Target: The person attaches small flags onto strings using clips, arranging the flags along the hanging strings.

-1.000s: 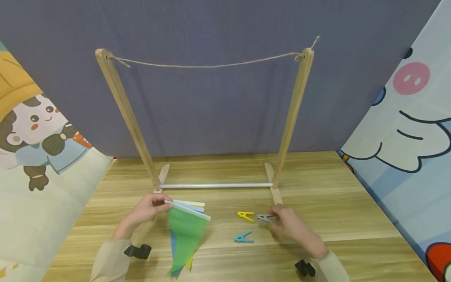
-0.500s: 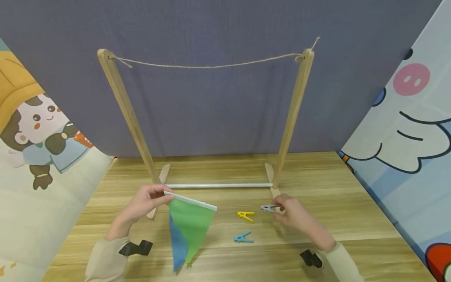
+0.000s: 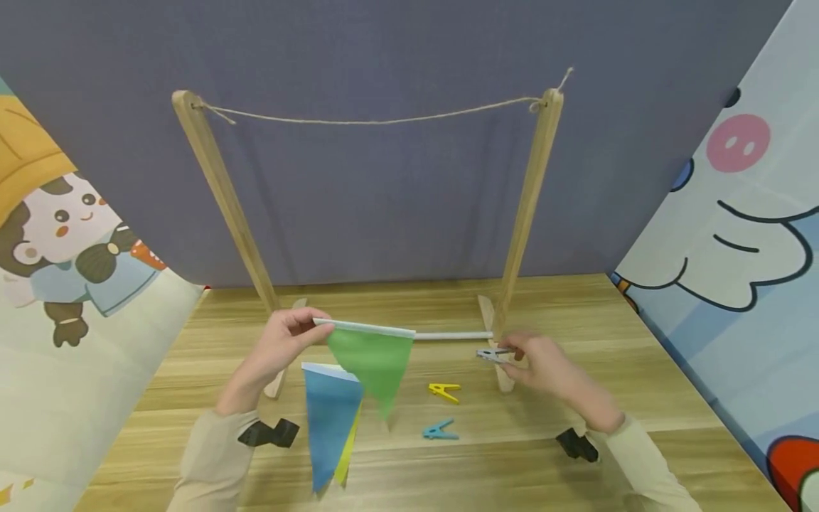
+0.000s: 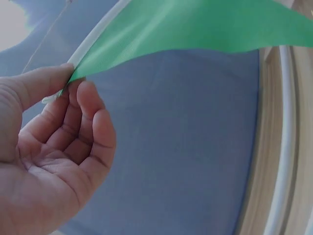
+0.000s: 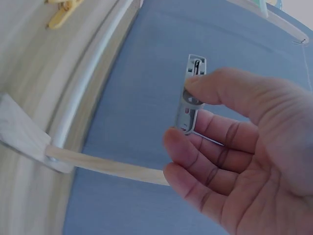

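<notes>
Your left hand point(image 3: 281, 348) has lifted the green flag point(image 3: 374, 359) clear of the blue flag point(image 3: 333, 419) and yellow flag point(image 3: 348, 455), which lie below your left fingers on the table point(image 3: 512, 462); your right hand point(image 3: 542, 366) has raised the gray clip point(image 3: 489, 354). Your left thumb and fingertips are pressed together, with only one end of the green flag's white band point(image 3: 367, 327) between them; the other fingers curl loosely beneath. From that pinch, the flag stretches to the right, its point hanging down. Your right thumb and fingers stand slightly apart around the clip, whose far end points left from them. Left of and below them lie the yellow clip point(image 3: 443, 390) and blue clip point(image 3: 440, 430).

The flag should be light and limp, perhaps a little slick: hold it by the band, which looks stiffer, since mid-cloth would probably fold. The clip looks like hard, light plastic with a spring; grip near its handle ends for an easier squeeze, as smooth sides may slip.
</notes>
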Motion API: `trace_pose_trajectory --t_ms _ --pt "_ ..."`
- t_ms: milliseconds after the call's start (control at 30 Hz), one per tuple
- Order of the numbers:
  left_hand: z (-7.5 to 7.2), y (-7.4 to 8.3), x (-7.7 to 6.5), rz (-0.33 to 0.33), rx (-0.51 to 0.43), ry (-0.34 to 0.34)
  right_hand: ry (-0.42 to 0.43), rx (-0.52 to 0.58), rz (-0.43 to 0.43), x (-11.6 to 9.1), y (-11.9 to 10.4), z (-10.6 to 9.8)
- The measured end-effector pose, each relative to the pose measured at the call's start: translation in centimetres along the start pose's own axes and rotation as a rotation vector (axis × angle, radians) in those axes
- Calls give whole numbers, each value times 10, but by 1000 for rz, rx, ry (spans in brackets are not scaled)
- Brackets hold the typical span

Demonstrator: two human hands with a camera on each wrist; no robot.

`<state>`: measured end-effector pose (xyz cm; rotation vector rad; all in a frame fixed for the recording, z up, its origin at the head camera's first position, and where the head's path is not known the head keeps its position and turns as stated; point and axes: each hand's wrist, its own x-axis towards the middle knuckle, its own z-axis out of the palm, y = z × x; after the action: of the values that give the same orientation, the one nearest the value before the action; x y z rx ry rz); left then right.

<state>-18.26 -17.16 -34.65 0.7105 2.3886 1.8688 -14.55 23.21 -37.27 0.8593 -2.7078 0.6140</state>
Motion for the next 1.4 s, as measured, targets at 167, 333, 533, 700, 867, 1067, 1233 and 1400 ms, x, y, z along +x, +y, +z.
trace_pose_trajectory --t_ms 167,333,533,700,867,1067,1233,1400 --pt "11 8 13 20 -38 54 29 6 -25 6 1 -14" --pt "20 15 26 33 -43 78 32 -14 -25 12 2 -29" --pt "30 23 42 25 -44 105 77 -40 -78 18 3 -43" --pt "37 31 55 32 -44 131 141 -70 -147 25 5 -52" --pt "44 41 68 55 -93 127 179 -105 -147 31 5 -63" --pt "50 54 82 80 -100 119 178 -114 -86 38 1 -82" --pt "55 63 93 96 -88 125 186 -116 -61 42 -2 -98" --pt "59 68 103 121 -88 141 275 -148 -124 49 -1 -110"
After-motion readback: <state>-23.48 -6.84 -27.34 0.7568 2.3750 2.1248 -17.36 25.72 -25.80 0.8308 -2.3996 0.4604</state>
